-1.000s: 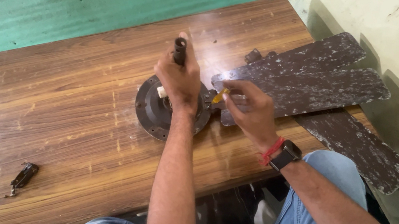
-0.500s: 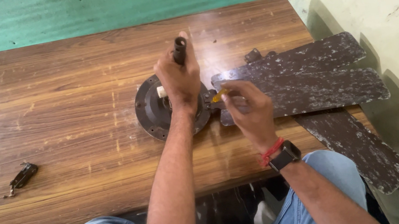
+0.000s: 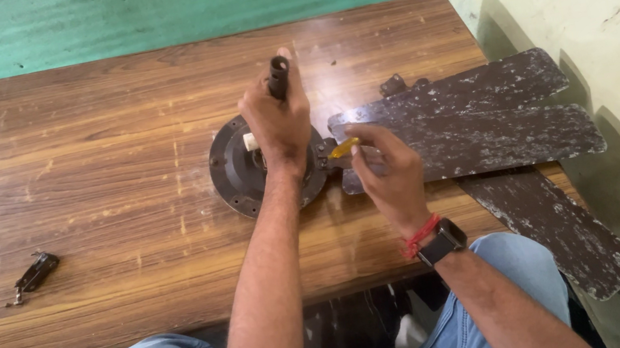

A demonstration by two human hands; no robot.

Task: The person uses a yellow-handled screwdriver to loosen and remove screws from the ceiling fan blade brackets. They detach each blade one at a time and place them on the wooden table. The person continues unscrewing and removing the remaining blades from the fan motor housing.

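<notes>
On the desk (image 3: 84, 199), the fan motor's shaft (image 3: 279, 76) is gripped by left-hand fingers (image 3: 278, 125); right-hand fingers (image 3: 382, 163) are pinched on a yellow-handled screwdriver (image 3: 343, 148) at the blade (image 3: 475, 125) bracket; steady turning seems called for next.

Fan motor (image 3: 241, 178) on worktop (image 3: 96, 165) centre, blades (image 3: 475, 125) right overhanging the edge, key fob (image 3: 34, 274) far left

Glossy wood table (image 3: 83, 191), dull metal motor housing (image 3: 232, 173), scuffed blades (image 3: 476, 133)

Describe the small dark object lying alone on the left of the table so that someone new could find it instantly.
On the wooden table, look far left of the round fan motor, near the front edge. The small dark object lies alone there, away from both hands and the fan blades.
</notes>
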